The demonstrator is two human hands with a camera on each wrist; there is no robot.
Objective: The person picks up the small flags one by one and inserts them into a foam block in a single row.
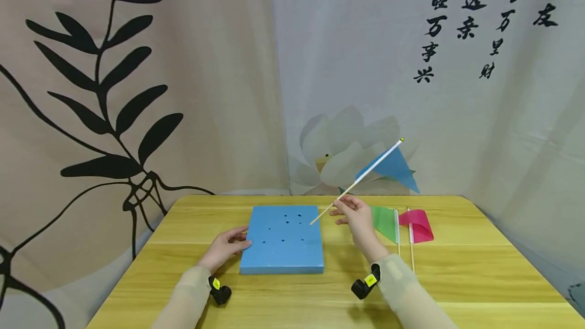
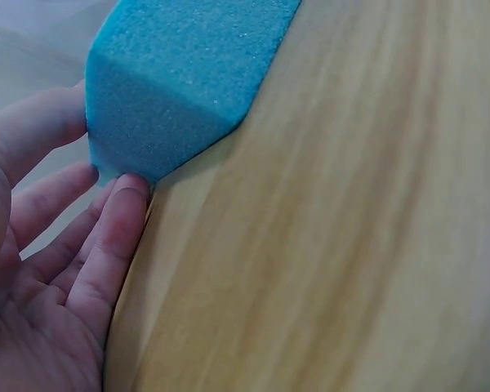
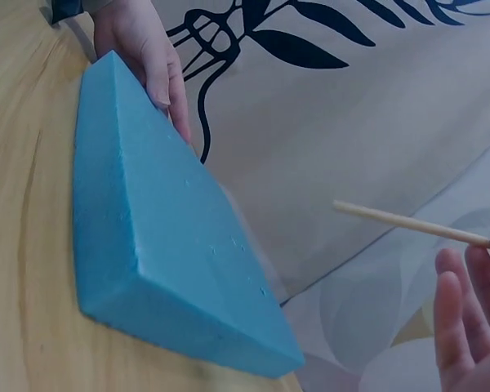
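Observation:
A blue foam block (image 1: pixel 281 258) with small holes in its top lies flat on the table. My left hand (image 1: pixel 228 247) holds its left edge, thumb at the upper edge and fingertips (image 2: pixel 129 189) against the side. My right hand (image 1: pixel 355 216) pinches the thin wooden stick of a blue triangular flag (image 1: pixel 396 169) between thumb and fingers. The stick (image 3: pixel 408 222) slants, its bare lower end over the right part of the block and apart from it in the right wrist view. The flag cloth points up and right.
Right of the block, behind my right forearm, lie a green flag (image 1: pixel 385 222) and a pink flag (image 1: pixel 418 225) on sticks, partly hidden by the sleeve. Underneath is a yellow wood-grain table (image 1: pixel 493 273). A printed curtain (image 1: pixel 228 90) hangs behind it.

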